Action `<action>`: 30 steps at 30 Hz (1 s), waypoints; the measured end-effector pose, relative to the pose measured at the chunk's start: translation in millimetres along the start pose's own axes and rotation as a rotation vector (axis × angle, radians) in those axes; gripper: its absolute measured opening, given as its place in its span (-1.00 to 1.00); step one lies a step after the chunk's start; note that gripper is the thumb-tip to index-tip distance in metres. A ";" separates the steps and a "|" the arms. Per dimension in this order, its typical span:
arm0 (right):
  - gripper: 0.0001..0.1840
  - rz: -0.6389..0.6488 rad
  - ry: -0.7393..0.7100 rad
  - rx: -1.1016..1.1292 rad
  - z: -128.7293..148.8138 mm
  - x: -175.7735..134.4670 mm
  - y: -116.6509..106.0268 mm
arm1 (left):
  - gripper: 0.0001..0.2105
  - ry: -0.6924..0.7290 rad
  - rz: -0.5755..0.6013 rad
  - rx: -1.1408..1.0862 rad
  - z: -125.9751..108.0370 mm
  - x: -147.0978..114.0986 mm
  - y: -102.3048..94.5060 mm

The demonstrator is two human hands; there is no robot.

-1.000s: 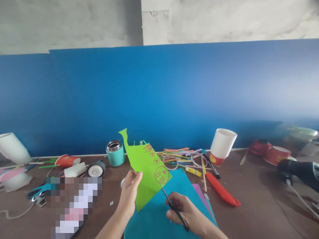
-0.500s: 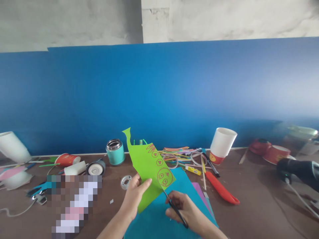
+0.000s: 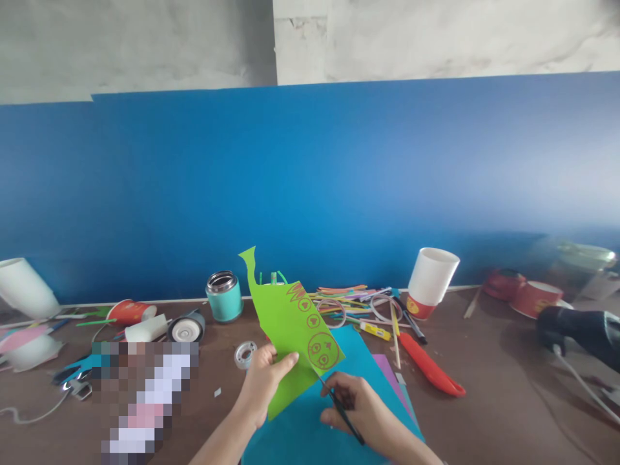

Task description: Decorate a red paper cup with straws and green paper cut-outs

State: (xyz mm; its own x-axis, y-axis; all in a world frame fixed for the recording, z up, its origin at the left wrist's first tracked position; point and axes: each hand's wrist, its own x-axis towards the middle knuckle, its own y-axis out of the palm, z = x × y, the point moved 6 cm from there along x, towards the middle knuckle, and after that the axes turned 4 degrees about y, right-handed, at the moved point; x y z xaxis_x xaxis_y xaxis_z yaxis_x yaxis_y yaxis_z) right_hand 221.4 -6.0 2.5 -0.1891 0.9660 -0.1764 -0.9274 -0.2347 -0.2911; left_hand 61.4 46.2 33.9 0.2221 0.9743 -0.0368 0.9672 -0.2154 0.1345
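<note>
While the counter (image 3: 489,420) is carrying the blue sheet (image 3: 300,436), the green paper (image 3: 285,323) is hanging over that sheet's far left side. There the left hand (image 3: 265,378) is pinching it; over the sheet's middle, the right hand (image 3: 361,403) is gripping scissors (image 3: 347,416). Slipping paper could be sending the blades into the drawn circle (image 3: 323,351). Fingers are partly hiding the handles; the blade opening is staying unclear.

A brown worktop (image 3: 494,426) runs across the full width, meeting a smooth blue panel (image 3: 310,181) along a thin pale edge (image 3: 186,301). Above the panel shows a grey, stained wall (image 3: 145,45), with a lighter, cracked upright section (image 3: 300,48) near the middle. Soft pale glare (image 3: 595,148) washes the panel's right side, while its left lies darker
</note>
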 end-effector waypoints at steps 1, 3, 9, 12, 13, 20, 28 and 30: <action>-0.73 0.006 -0.006 -0.003 0.8 0.1 0.8 | -0.67 -0.009 0.005 -0.008 0.9 -0.2 0.7; -0.74 0.011 -0.005 -0.010 0.7 0.5 2.1 | -0.66 -0.024 0.002 -0.023 2.4 -0.4 1.3; -0.72 -0.024 -0.027 0.009 -5.3 2.9 4.6 | -0.70 -0.027 -0.004 -0.077 4.7 -1.3 4.6; -0.69 -0.028 -0.045 0.042 -6.8 3.6 6.9 | -0.70 -0.042 0.013 -0.113 5.7 -3.8 9.9; -0.69 -0.031 -0.048 0.040 -6.7 3.7 7.2 | -0.70 -0.047 0.019 -0.123 5.6 -4.8 11.7; -0.73 -0.045 -0.070 0.057 -1.0 3.4 7.1 | -0.76 -0.072 0.045 -0.198 5.3 -9.8 19.1; -0.72 0.000 -0.168 0.196 10.7 1.7 11.1 | -0.77 -0.110 0.081 -0.283 10.0 -13.4 27.6; -0.71 0.024 -0.186 0.248 14.5 1.2 14.0 | -0.72 -0.118 0.086 -0.296 10.1 -15.1 30.3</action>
State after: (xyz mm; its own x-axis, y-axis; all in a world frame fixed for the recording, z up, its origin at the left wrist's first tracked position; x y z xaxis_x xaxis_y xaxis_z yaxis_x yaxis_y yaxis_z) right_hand 203.6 -6.5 11.8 -0.2463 0.9692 0.0009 -0.9682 -0.2460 -0.0462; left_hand 88.6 24.3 28.5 0.3314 0.9352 -0.1249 0.8702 -0.2518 0.4235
